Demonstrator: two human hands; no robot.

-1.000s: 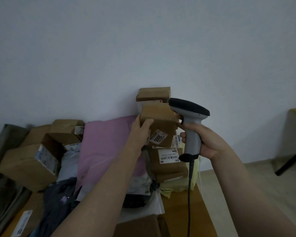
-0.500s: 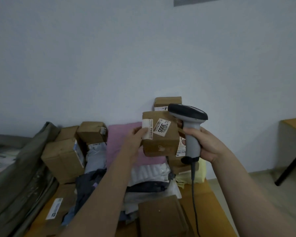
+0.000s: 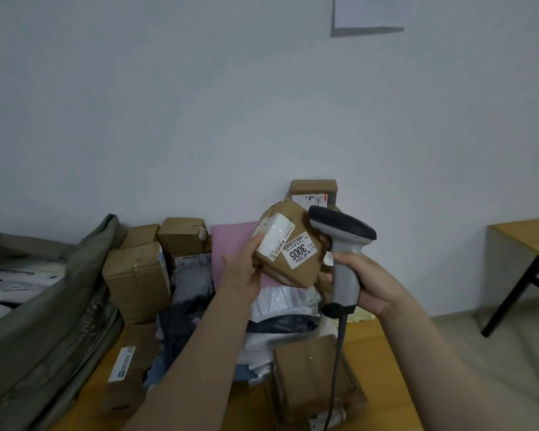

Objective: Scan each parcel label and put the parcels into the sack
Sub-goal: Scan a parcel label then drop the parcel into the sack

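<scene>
My left hand (image 3: 241,269) grips a small brown parcel (image 3: 305,269) by its left side and holds it tilted above the pile. Its white labels face me; one reads 3005. My right hand (image 3: 371,283) holds a grey barcode scanner (image 3: 344,244) by the handle, just right of the parcel, its black head over the parcel's upper right corner. The scanner's cable hangs down to the table. The grey-green sack (image 3: 53,306) lies open at the left with pale parcels inside.
Several brown boxes (image 3: 137,281), a pink mailer (image 3: 231,241) and grey and white poly bags (image 3: 280,306) are piled on the wooden table (image 3: 371,353) against the wall. A flat brown box (image 3: 311,377) lies near me. Another table (image 3: 529,237) stands at the right.
My left hand lifted the brown parcel off the stack by the wall and tilted it so its labels face me. The scanner stayed beside it. My view swung left, showing the sack.
</scene>
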